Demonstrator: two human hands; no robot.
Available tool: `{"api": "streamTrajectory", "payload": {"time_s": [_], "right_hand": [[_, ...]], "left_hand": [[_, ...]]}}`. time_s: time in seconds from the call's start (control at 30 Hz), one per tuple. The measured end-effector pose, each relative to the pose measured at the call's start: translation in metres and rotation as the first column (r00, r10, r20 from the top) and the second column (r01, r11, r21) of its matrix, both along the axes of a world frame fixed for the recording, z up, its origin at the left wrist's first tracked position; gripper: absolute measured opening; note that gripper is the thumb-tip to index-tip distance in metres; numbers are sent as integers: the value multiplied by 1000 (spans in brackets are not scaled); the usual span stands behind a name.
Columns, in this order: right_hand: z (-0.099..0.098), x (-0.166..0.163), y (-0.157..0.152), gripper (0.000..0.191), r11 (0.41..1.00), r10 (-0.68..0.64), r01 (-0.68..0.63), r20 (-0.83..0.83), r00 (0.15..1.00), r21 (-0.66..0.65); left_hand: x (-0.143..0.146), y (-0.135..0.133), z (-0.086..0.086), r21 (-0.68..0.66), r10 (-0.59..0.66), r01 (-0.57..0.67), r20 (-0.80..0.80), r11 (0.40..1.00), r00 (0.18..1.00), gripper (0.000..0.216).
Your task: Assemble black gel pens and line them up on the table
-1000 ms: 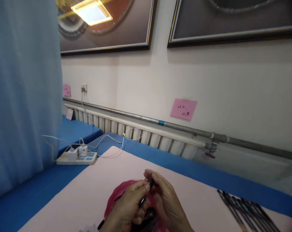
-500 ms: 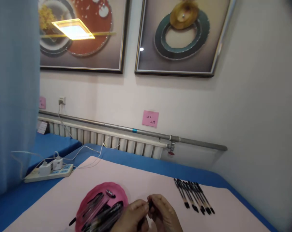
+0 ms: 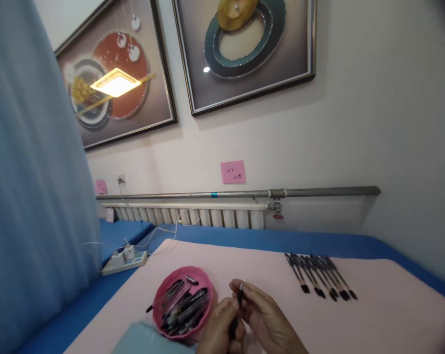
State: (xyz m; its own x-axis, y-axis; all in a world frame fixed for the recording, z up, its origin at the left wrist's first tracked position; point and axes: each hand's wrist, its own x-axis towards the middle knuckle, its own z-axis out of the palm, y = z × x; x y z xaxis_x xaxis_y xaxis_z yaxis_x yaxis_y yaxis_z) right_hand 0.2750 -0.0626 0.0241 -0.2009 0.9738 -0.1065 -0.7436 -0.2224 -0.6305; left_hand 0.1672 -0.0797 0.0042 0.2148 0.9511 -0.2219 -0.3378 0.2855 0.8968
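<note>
In front of me, both hands meet over the near part of the pink sheet. My left hand (image 3: 220, 322) is closed around a slim black pen part (image 3: 234, 324) with a silvery pointed tip, held upright. The fingers of my right hand (image 3: 268, 317) are bent around its upper end, thumb and forefinger beside the tip. Just left of my hands stands a round pink basket (image 3: 155, 307), heaped with black and clear pen parts (image 3: 187, 307). Their exact kinds are hard to make out.
Several slim black pens (image 3: 320, 275) with dark ends lie in a row at the right on the pink sheet (image 3: 222, 260). A white power strip (image 3: 124, 265) with plugs sits at the left edge. Light-blue cloth (image 3: 148, 339) is near the basket; a blue curtain (image 3: 38, 196) hangs left.
The view has tilted and shifted, so the basket and pen row show more fully. A silvery tip now shows above my fingers, and my right hand has opened slightly around it.
</note>
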Motion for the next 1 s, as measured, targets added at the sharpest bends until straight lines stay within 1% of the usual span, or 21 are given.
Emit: {"api": "streamTrajectory", "payload": {"time_s": [0.07, 0.13, 0.23, 0.3, 0.37, 0.43, 0.5, 0.53, 0.6, 0.67, 0.73, 0.83, 0.9, 0.93, 1.0], "right_hand": [[-2, -2, -1, 25, 998, 50, -51, 31, 998, 21], [-6, -5, 0, 22, 996, 72, -75, 73, 995, 40], [-12, -10, 0, 22, 998, 20, -28, 123, 992, 60], [-14, -13, -3, 24, 998, 12, -21, 133, 991, 62], [-11, -15, -7, 24, 996, 53, -59, 94, 994, 65], [-8, -16, -10, 28, 992, 94, -97, 47, 994, 80], [-6, -17, -12, 27, 992, 87, -92, 53, 995, 92], [-6, -18, -13, 24, 992, 76, -82, 69, 995, 92], [-8, -19, -12, 20, 994, 57, -65, 95, 994, 89], [-11, -20, -12, 20, 995, 48, -57, 111, 993, 84], [-13, -19, -12, 21, 993, 85, -94, 118, 989, 75], [-15, -17, -11, 30, 984, 139, -153, 147, 979, 87], [-17, -17, -8, 30, 986, 109, -130, 185, 977, 105], [-19, -17, -6, 28, 988, 84, -108, 202, 976, 109], [-23, -19, -2, 25, 992, 42, -68, 222, 974, 110]], "left_hand": [[-1, -5, 0, -5, 30, -30, -26, 1000, 999, 53], [-1, -7, -3, 21, 63, -62, -60, 998, 996, 56], [-1, -7, -9, 89, 148, -136, -143, 987, 979, 60], [-1, -8, -10, 101, 177, -162, -165, 982, 970, 61], [-4, -11, -9, 64, 162, -154, -140, 986, 977, 61], [-7, -14, -7, 17, 123, -122, -113, 992, 986, 60], [-10, -17, -4, 11, 101, -100, -135, 995, 986, 59], [-10, -17, -3, 32, 110, -106, -160, 994, 981, 59], [-10, -18, -2, 121, 158, -136, -198, 983, 967, 59], [-9, -19, -1, 174, 201, -167, -202, 971, 959, 57], [-11, -20, 0, 146, 190, -164, -183, 976, 965, 57], [-14, -23, 3, 35, 129, -125, -153, 992, 980, 58], [-15, -23, 3, 2, 116, -117, -147, 993, 982, 58], [-15, -22, 2, 9, 125, -125, -156, 992, 980, 58], [-13, -20, 0, 73, 171, -161, -176, 984, 969, 57]]}}
